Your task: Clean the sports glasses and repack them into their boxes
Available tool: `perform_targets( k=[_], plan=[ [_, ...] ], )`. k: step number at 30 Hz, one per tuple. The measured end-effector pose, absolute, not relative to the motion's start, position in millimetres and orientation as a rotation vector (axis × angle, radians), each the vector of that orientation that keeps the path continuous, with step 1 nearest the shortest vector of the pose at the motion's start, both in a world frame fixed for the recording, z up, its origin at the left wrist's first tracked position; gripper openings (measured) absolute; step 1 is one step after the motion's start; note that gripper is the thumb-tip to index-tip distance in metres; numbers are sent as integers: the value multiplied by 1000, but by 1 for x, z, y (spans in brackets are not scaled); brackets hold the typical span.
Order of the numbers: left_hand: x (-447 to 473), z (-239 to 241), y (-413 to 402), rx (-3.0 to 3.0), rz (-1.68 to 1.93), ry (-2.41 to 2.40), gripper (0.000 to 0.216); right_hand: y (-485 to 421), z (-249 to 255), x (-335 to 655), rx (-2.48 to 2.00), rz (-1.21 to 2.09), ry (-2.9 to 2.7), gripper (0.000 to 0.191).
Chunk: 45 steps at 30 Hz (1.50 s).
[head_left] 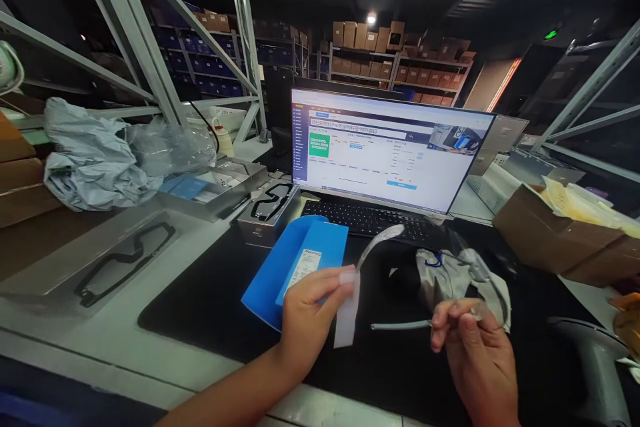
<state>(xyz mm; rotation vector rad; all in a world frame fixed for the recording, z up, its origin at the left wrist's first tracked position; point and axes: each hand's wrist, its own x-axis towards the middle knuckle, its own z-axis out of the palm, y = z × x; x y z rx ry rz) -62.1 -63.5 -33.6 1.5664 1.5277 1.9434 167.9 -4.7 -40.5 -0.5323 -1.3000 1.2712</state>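
Black mat [200, 293] lies under the blue box [327, 235]; behind this box stands a monitor [360, 170]. Just right of it, the left hand [310, 313] pinches a white strip [347, 323] near its top, perhaps so it hangs free; farther right, the right hand [475, 347] pinches a pale rod [400, 325], maybe because it is thin.

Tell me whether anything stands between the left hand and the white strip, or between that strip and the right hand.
Nothing visible separates the left hand and the white strip: it pinches the upper end. Between strip and right hand, a thin pale rod juts partway across.
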Motion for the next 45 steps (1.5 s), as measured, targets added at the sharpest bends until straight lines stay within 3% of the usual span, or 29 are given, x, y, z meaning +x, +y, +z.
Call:
perform_targets(
  k=[8,14,20,24,30,39,45],
  plan=[
    [-79,-19,-66,1507,2089,1616,17,-1,-40,171,-692,1047,-1949,24],
    [-78,-29,-72,1822,2109,1624,26,6,-35,178,-633,701,-2047,19],
    [-77,-31,-68,1853,1905,1661,9,5,-27,176,-510,370,-2088,17],
    [-75,-32,-61,1843,1647,1568,15,5,-28,172,-483,248,-2108,21],
    [-67,-32,-58,1604,1744,1439,18,5,-32,174,-498,189,-2123,22],
    [-64,-42,-57,1272,1800,1330,27,9,-40,171,-581,400,-1989,28],
    [-75,-41,-47,1482,1725,1511,26,1,-30,163,-617,1194,-1568,22]
  ],
)
